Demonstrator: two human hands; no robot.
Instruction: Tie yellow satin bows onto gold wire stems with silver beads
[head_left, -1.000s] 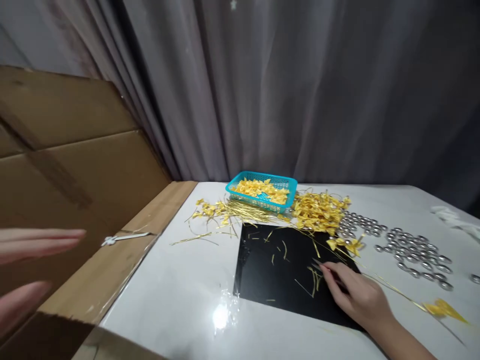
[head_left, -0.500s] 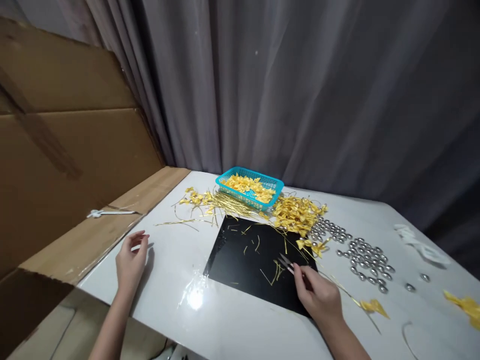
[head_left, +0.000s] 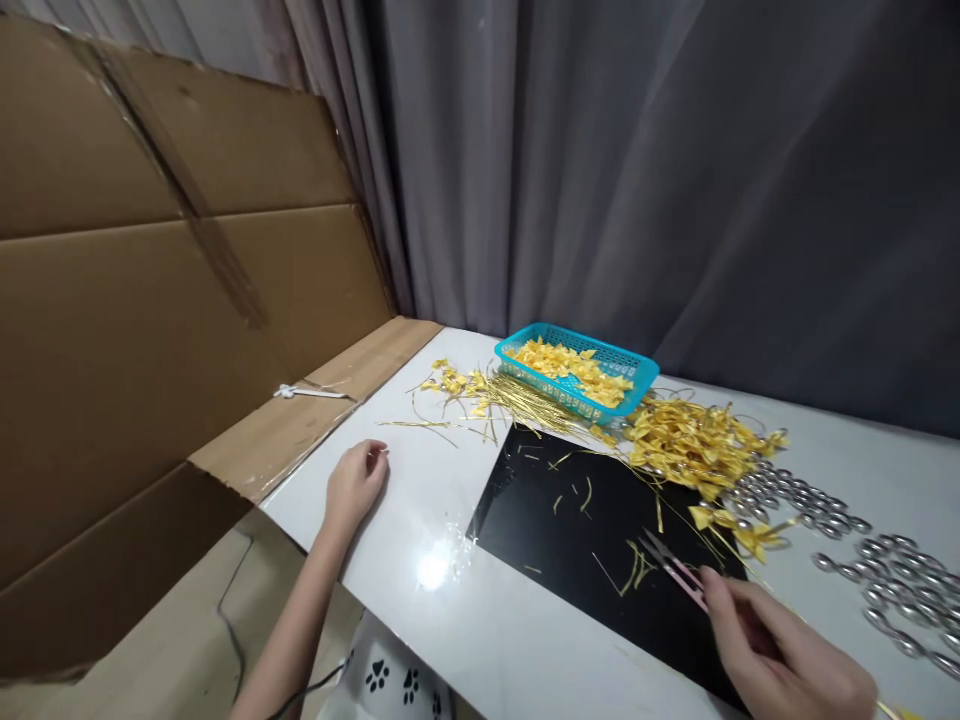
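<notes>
In my right hand (head_left: 784,640), at the right edge of a black mat (head_left: 547,540), is a pair of thread snips (head_left: 682,580) with pink handles. The blades point away over the mat, beside short gold wire clippings (head_left: 637,570). My left hand (head_left: 355,490) rests on the white tabletop to the left of the mat, loosely curled, with a gap between thumb and fingers and nothing visible in it. Beyond the mat lie a bundle of gold wire ties (head_left: 529,402) and a heap of yellow ribbon bows (head_left: 686,440).
A blue plastic basket (head_left: 651,378) with yellow bows stands at the back. Several silver oval beads (head_left: 904,580) are spread at the right. A large cardboard sheet (head_left: 285,290) borders the left, with a white object (head_left: 300,391) on its flap. Grey curtains (head_left: 637,180) hang behind.
The view has turned left, so the table's contents sit further right in the picture. My right hand still holds the snips; my left hand's fingers have curled in slightly.
</notes>
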